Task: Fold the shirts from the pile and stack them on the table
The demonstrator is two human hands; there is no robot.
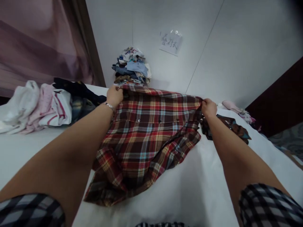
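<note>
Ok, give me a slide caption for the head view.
Head view: left hand and right hand hold a plaid shirt by its far edge over a white sheet.

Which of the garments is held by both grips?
The red plaid shirt, its far edge spread between the left grip and right grip. The tall clothes pile, the pale garments at left and the brown garment at right are not held.

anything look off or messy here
Nothing looks spilled or visibly torn. The plaid shirt stands out mildly: its far edge is held between the left hand and right hand, while its near-left part bunches in folds instead of lying flat.
</note>
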